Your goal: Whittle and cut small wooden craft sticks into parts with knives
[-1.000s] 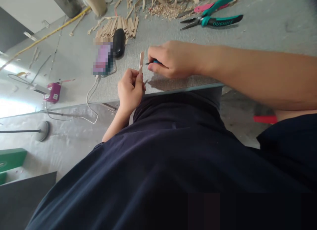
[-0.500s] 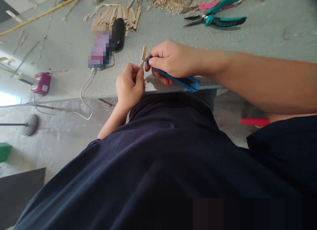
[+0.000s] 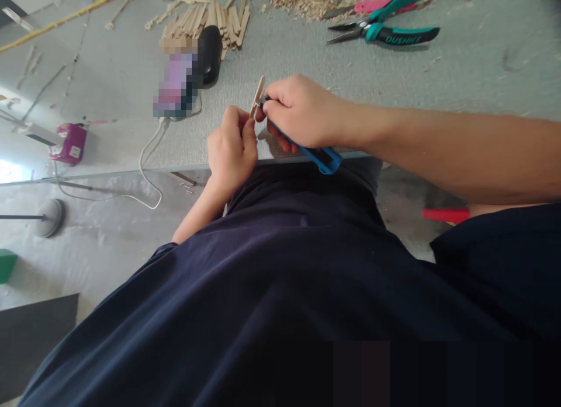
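Observation:
My left hand is closed around the lower end of a thin wooden stick, which it holds upright over the near edge of the grey table. My right hand grips a blue utility knife. The knife's dark tip rests against the stick's right side, just above my left thumb. Its blue handle sticks out below my right palm toward my lap.
Teal-handled pliers and a pink tool lie at the back right, near wood shavings. A pile of wooden sticks, a black oval object and a phone on a white cable sit at the back left.
My right hand picked the blue knife up off the table and brought its tip against the stick. The stick now leans slightly to the right.

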Available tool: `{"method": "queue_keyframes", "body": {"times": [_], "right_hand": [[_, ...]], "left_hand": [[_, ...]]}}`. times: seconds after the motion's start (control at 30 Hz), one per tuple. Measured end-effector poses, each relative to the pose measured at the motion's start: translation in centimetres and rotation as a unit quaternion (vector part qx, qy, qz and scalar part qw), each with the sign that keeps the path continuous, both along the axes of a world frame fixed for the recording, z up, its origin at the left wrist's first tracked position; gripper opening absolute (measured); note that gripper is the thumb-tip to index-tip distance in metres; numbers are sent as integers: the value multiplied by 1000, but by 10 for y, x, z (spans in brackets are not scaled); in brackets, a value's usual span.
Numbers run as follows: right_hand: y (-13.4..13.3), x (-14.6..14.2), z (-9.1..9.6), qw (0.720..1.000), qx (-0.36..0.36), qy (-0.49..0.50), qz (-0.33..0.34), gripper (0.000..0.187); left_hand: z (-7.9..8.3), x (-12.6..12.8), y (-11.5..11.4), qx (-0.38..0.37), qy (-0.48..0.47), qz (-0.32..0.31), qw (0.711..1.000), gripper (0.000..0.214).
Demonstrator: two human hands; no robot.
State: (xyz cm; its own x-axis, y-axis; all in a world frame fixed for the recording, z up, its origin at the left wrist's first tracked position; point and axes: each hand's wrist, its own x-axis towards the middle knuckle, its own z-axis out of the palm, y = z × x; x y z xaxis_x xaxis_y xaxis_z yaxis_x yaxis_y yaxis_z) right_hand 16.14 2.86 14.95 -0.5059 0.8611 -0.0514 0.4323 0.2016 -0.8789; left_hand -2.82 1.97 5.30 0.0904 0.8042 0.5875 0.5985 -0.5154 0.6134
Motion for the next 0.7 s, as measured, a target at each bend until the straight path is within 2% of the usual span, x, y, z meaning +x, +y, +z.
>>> {"method": "queue_keyframes", "body": {"times": [0.2,0.43,0.7], "right_hand": [[-4,-4,-5,1000,-23,13,-11,24],[-12,-3,-2,994,-95,53,-18,21],[-28,14,-9,983,-112,131,-69,27]], "left_hand": [[0,2,0,-3,4,9,1000,32],[9,4,-8,-44,12,9,999,20],[17,31,-17,-25,-30,-19,999,24]]}}
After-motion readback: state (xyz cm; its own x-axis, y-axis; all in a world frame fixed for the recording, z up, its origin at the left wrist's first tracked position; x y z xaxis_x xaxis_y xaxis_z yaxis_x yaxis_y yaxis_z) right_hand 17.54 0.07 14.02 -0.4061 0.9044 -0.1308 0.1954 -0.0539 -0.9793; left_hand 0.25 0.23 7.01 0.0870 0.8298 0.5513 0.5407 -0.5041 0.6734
